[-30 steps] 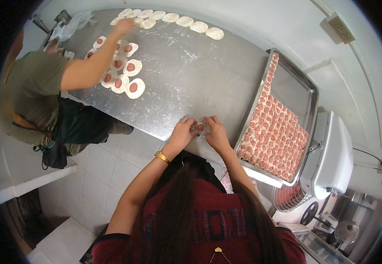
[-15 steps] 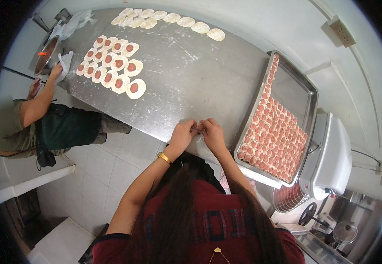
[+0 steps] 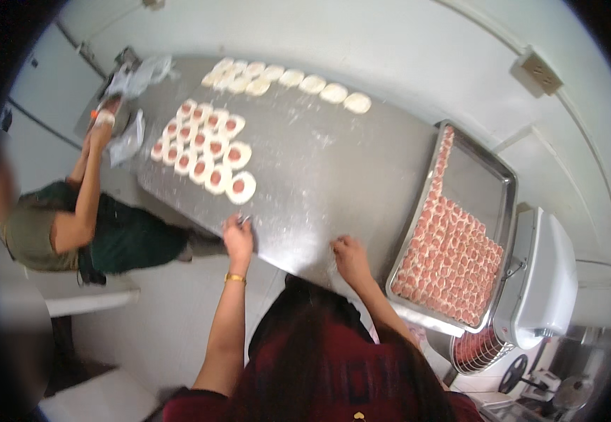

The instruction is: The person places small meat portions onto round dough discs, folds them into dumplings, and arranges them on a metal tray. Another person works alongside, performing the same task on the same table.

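Note:
My left hand (image 3: 238, 238) is over the table's near edge, its fingers closed around a small shiny metal tool (image 3: 245, 219), just below the nearest wrapper (image 3: 241, 187) topped with meat. Out to the right, my right hand (image 3: 350, 254) hovers low over the steel table (image 3: 298, 190) with curled fingers; what they hold, if anything, is hidden. Round dough wrappers with meat filling (image 3: 201, 166) lie in rows at the left. Beyond them, plain dough wrappers (image 3: 312, 84) line the far edge. A metal tray (image 3: 418, 211) at the right holds packed rows of open-topped meat dumplings (image 3: 453, 260).
At the left a co-worker (image 3: 73, 218) in a green apron reaches into a metal bowl (image 3: 121, 125) of meat. Plastic bags (image 3: 140, 76) lie by the bowl. A white machine (image 3: 541, 281) with a wire guard stands right of the tray.
My hands, which were together around a meat-filled dumpling, have parted. The left went left toward the filled wrappers; the right moved slightly right. The co-worker's hands went to the bowl. The view shifted.

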Motion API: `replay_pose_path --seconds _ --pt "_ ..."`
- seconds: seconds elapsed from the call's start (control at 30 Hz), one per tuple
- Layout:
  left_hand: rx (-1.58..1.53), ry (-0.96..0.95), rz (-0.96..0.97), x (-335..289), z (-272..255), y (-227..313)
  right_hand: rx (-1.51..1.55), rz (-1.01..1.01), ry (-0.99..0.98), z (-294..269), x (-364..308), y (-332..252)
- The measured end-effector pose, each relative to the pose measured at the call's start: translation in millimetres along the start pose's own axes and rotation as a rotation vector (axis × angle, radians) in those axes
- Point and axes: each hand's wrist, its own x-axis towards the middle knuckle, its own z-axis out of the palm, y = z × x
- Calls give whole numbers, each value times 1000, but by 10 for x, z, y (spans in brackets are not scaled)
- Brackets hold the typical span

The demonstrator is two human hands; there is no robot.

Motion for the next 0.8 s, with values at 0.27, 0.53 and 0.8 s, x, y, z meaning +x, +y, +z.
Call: replay_pose_path --seconds 0.27,0.53,0.8 --pt "130 38 -183 679 200 -183 403 328 358 -1096 -249 901" --pt "31 0 -286 633 253 -204 -85 686 789 -2896 -720 2644" --pt "-11 -60 -170 73 352 -18 -223 675 381 -2807 -502 3442"
